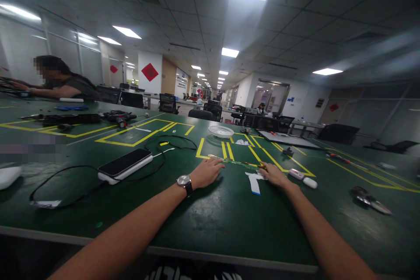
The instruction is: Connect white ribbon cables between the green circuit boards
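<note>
A long, narrow strip (241,163), greenish with bright edges like a thin circuit board, stretches between my two hands just above or on the green table. My left hand (206,173), with a watch on the wrist, has its fingers bent together over the strip's left end; the thumb is hidden. At the other end, my right hand (273,173) grips the strip between thumb and fingers. A white T-shaped ribbon cable (254,183) with a blue tip lies on the table just below my right hand, apparently near the strip's edge.
Left on the green table (210,223) lie a phone (126,162) on a white block and a black cable (62,168). A white basket (221,131) stands ahead. To the right are a white-capped item (302,177) and a metal-bladed tool (370,200). Another person (65,78) sits far left.
</note>
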Demonstrator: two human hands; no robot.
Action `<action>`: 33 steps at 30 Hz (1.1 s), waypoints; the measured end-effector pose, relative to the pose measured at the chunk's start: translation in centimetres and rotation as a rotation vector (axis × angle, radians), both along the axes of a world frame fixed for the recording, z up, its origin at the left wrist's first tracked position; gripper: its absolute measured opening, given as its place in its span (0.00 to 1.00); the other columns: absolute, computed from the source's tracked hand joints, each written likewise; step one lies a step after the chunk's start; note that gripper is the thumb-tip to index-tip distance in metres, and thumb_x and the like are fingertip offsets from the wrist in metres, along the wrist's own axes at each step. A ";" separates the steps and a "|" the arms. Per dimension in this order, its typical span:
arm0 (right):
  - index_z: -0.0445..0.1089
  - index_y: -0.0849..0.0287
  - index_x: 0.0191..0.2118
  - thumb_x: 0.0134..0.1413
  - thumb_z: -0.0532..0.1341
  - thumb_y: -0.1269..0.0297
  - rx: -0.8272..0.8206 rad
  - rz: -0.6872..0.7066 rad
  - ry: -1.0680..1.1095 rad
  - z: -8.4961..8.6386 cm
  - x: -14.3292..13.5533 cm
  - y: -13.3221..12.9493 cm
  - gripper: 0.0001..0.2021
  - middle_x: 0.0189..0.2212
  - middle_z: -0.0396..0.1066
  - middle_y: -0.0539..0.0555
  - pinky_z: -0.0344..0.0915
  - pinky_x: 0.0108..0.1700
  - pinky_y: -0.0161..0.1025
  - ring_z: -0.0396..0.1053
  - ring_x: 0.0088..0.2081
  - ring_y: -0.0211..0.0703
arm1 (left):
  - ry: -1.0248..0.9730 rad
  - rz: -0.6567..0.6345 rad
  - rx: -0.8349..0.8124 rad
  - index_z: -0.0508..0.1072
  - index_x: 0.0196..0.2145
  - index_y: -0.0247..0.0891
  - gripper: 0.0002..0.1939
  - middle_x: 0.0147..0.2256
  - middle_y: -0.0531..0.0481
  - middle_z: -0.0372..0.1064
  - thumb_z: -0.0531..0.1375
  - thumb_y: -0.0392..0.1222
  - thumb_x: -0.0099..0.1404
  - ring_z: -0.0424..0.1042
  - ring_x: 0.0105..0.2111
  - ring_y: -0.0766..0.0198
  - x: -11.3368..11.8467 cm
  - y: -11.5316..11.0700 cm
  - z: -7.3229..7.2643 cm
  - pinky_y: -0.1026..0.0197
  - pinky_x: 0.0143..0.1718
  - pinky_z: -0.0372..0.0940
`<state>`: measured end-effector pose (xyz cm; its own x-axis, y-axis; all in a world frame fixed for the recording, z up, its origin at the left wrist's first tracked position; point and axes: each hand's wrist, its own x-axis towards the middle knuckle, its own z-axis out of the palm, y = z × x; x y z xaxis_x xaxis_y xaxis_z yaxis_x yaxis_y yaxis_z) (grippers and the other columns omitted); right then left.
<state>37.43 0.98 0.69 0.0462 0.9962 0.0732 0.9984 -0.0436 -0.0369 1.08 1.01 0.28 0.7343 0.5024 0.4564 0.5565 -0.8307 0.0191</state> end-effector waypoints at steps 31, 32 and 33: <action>0.56 0.51 0.66 0.60 0.46 0.59 -0.120 -0.032 0.066 1.3 -1.4 -1.7 0.29 0.66 0.57 0.58 0.45 0.62 0.69 0.54 0.65 0.61 | 0.039 0.022 0.027 0.68 0.54 0.41 0.17 0.58 0.44 0.63 0.55 0.37 0.68 0.59 0.59 0.49 0.1 -0.2 -0.3 0.46 0.55 0.60; 0.57 0.51 0.66 0.61 0.45 0.58 -0.109 -0.038 0.056 1.3 -1.6 -1.7 0.28 0.65 0.57 0.57 0.45 0.62 0.68 0.54 0.65 0.60 | 0.038 0.027 0.030 0.68 0.54 0.41 0.17 0.59 0.44 0.63 0.56 0.37 0.68 0.59 0.59 0.49 0.1 -0.3 -0.3 0.46 0.55 0.60; 0.58 0.51 0.66 0.62 0.44 0.58 -0.098 -0.044 0.044 1.3 -1.9 -1.8 0.27 0.65 0.58 0.57 0.44 0.62 0.68 0.54 0.65 0.60 | 0.034 0.032 0.033 0.68 0.54 0.41 0.17 0.59 0.44 0.63 0.56 0.37 0.68 0.59 0.60 0.49 0.1 -0.3 -0.3 0.47 0.56 0.60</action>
